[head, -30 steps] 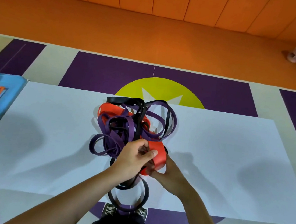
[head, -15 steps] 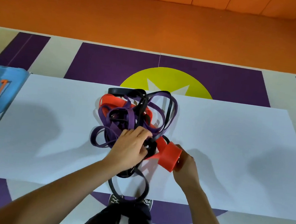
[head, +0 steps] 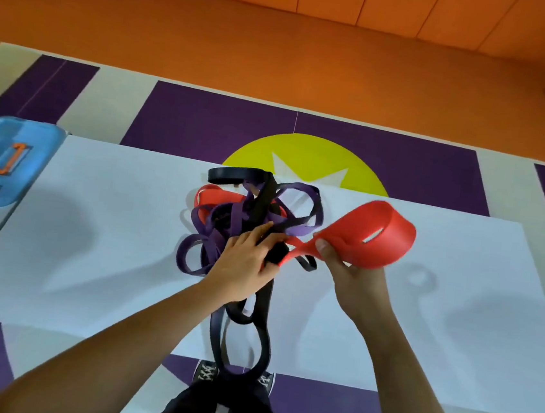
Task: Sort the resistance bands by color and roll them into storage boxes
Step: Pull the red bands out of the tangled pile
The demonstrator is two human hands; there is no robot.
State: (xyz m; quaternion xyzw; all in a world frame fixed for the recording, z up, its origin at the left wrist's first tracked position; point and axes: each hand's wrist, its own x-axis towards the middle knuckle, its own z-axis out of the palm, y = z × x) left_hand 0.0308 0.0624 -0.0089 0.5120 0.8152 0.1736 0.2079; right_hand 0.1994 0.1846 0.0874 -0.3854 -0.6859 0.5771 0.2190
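Observation:
A tangled heap of purple bands (head: pixel 228 225), black bands (head: pixel 266 192) and red bands sits mid-table on the white table (head: pixel 93 238). My right hand (head: pixel 354 275) grips a wide red band (head: pixel 379 237) and holds its looped end up, right of the heap. The band's other end still runs into the tangle. My left hand (head: pixel 245 264) presses down on the heap's near side, fingers closed over black and purple bands. A black band loop (head: pixel 244 331) hangs over the table's near edge.
A blue storage box lid with an orange handle (head: pixel 3 161) lies at the far left on an adjoining surface. Beyond the table lie a purple, yellow and cream floor mat and an orange floor. My shoes (head: pixel 233 373) show below the near edge.
My right hand has pulled the red band up and to the right, out of the heap, and its loop has spread wide. My left hand stayed pressed on the tangle.

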